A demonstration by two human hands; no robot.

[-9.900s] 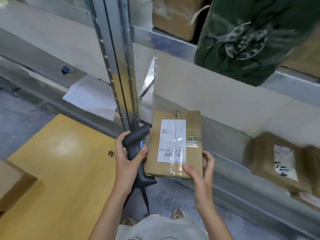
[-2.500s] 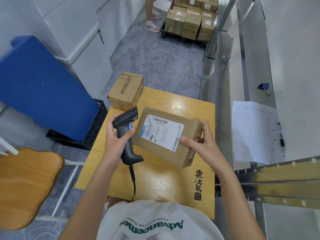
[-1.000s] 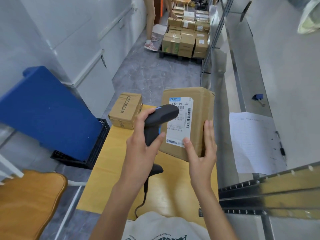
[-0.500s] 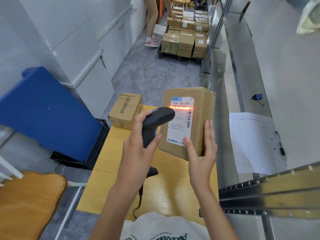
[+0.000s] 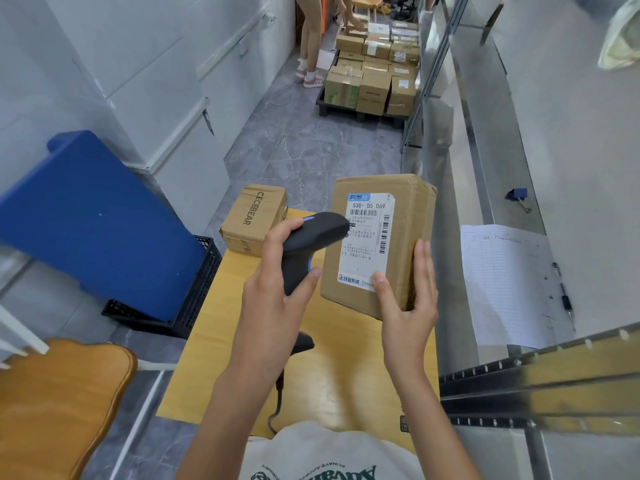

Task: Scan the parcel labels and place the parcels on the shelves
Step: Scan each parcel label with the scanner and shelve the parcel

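Observation:
A brown cardboard parcel (image 5: pixel 408 244) with a white shipping label (image 5: pixel 367 240) facing me is held upright above the yellow table (image 5: pixel 221 368). My right hand (image 5: pixel 408 306) grips its lower right corner. My left hand (image 5: pixel 273 296) grasps a black handheld barcode scanner (image 5: pixel 311 240), whose head points at the label from the left, almost touching it. No red scan line shows on the label. The scanner's cable hangs down toward my shirt.
A second box marked CECEBEAR (image 5: pixel 254 218) sits at the table's far left corner. Metal shelves (image 5: pixel 485 168) run along the right, holding a paper sheet (image 5: pixel 502 282), pens and a binder clip. A blue board (image 5: pixel 97 223), black crate and wooden chair (image 5: pixel 59 403) stand left. Stacked parcels (image 5: pixel 374 84) and a person are far ahead.
The red scan line seen on the label half a second ago is gone. Parcel and scanner stay almost in place; the scanner head has dipped slightly lower against the label.

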